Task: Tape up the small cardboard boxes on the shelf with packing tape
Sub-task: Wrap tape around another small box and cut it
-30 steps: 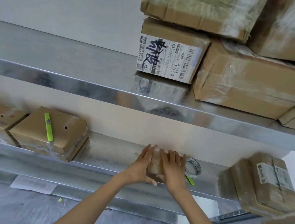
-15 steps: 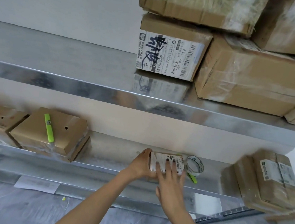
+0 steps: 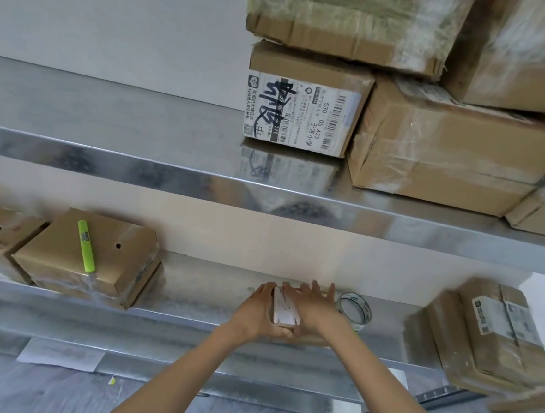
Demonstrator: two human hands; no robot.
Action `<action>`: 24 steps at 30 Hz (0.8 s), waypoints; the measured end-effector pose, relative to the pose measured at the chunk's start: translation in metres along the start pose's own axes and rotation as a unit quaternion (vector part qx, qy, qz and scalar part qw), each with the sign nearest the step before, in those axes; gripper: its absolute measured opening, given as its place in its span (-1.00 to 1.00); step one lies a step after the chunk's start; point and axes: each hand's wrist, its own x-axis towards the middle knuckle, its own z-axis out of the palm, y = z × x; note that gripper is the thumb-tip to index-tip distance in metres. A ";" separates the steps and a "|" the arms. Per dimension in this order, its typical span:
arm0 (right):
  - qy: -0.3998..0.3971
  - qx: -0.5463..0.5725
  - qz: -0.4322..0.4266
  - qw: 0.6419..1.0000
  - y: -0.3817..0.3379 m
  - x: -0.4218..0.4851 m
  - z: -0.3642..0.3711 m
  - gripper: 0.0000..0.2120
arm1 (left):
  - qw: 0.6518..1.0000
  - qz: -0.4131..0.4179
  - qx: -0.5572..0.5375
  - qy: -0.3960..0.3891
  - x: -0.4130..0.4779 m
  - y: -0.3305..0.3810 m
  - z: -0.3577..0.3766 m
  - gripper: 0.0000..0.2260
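Centrally, at the lower steel shelf point(image 3: 190, 301), 2 hands hold 1 small brown cardboard box point(image 3: 285, 311), its white label facing up. The left hand point(image 3: 257, 313) curls round its left side; the right hand point(image 3: 316, 312) presses it with fingers straight and spread. Just beside it stands 1 clear tape roll point(image 3: 354, 310). 1 green marker point(image 3: 85, 246) lies on 1 of 2 brown boxes point(image 3: 125, 259) at the left.

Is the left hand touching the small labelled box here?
Touching. The head view shows the left hand cupped round the left side of the small box.
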 end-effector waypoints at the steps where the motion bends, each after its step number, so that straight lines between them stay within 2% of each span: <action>1: 0.007 0.010 -0.008 1.000 0.003 -0.001 0.002 -0.02 | 1.000 0.007 -0.025 -0.005 -0.005 0.004 -0.003 -0.24; 3: 0.048 0.005 -0.021 0.999 0.005 -0.007 0.005 -0.01 | 0.994 0.012 -0.111 -0.022 -0.009 -0.003 -0.003 -0.20; 5: 0.123 -0.005 -0.021 0.992 0.004 -0.013 0.007 0.00 | 0.982 0.002 -0.186 -0.046 -0.011 -0.010 -0.005 -0.12; 7: 0.188 -0.021 0.002 0.982 0.003 -0.014 0.009 0.09 | 0.976 -0.038 -0.211 -0.041 -0.006 -0.016 -0.006 0.00; 9: 0.213 -0.008 0.012 0.977 -0.001 -0.013 0.015 0.16 | 0.977 -0.065 -0.204 -0.010 0.000 -0.018 -0.008 0.06; 12: 0.223 -0.009 0.019 0.974 -0.017 -0.017 0.031 0.17 | 0.984 -0.051 -0.173 -0.002 0.007 -0.019 -0.006 -0.17; 13: 0.239 -0.006 0.023 0.971 -0.023 -0.021 0.039 0.12 | 0.984 -0.048 -0.170 -0.004 0.009 -0.020 -0.004 -0.19; 16: 0.275 0.026 0.013 0.961 -0.041 -0.040 0.059 -0.12 | 0.993 -0.055 -0.101 0.002 0.009 -0.031 0.008 -0.04; 19: 0.290 0.023 0.016 0.957 -0.046 -0.050 0.073 -0.31 | 0.998 -0.044 -0.049 0.008 0.005 -0.034 0.018 -0.11; 21: 0.286 0.001 0.033 0.958 -0.045 -0.046 0.072 -0.34 | 0.999 -0.037 -0.029 0.024 0.004 -0.036 0.023 -0.18; 24: 0.254 -0.031 0.046 0.965 -0.047 -0.036 0.060 -0.28 | 0.999 -0.017 -0.019 0.040 0.003 -0.042 0.029 -0.22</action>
